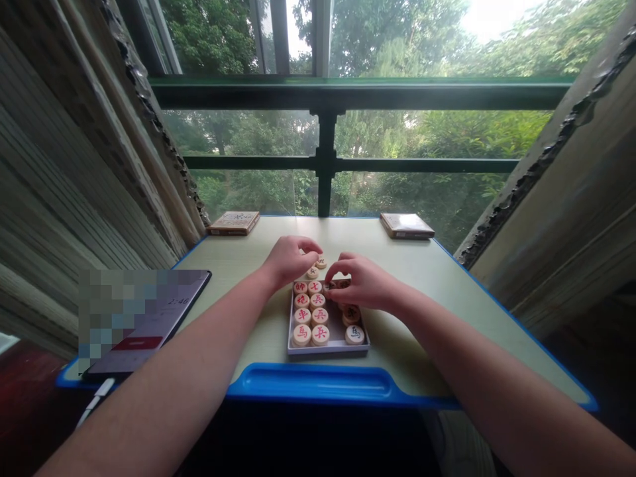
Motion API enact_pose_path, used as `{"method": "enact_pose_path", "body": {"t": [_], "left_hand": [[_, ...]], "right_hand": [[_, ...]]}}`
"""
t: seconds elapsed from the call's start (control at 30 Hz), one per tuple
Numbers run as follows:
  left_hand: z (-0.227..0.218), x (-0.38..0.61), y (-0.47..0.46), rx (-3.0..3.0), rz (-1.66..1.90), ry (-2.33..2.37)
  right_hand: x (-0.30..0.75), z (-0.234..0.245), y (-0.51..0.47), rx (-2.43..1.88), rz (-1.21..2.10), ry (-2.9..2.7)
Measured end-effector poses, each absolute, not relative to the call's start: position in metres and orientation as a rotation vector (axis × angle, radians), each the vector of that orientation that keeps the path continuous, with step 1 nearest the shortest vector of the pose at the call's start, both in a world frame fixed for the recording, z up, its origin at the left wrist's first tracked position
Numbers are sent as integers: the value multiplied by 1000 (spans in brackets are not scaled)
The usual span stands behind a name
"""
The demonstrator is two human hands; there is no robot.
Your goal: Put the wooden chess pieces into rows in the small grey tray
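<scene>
Round wooden chess discs with red and black characters sit in rows in a shallow grey tray near the surface's front edge. Left hand and right hand each pinch discs at the tray's far end, fingers narrowed.

Both forearms are extended forward and converge. The left hand is held palm down, fingers curled; the right hand is likewise curled, just beside it.
</scene>
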State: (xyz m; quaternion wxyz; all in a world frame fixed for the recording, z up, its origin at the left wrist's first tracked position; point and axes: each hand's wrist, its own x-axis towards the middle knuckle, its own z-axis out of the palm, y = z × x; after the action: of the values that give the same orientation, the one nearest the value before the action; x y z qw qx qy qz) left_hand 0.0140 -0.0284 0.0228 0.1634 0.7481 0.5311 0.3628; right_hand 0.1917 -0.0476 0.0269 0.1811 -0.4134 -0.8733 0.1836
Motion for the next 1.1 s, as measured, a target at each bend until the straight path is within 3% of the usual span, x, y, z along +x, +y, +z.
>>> {"method": "enact_pose_path", "body": {"t": [0.3, 0.6, 1.1], "left_hand": [[17, 7, -19, 2161, 987, 1663], [9, -2, -12, 2235, 676, 1722], [12, 3, -13, 1847, 1027, 1451]], "right_hand": [[193, 32, -48, -1185, 556, -2412], [206, 17, -23, -1314, 329, -2170], [207, 12, -20, -1195, 305, -2105]]}}
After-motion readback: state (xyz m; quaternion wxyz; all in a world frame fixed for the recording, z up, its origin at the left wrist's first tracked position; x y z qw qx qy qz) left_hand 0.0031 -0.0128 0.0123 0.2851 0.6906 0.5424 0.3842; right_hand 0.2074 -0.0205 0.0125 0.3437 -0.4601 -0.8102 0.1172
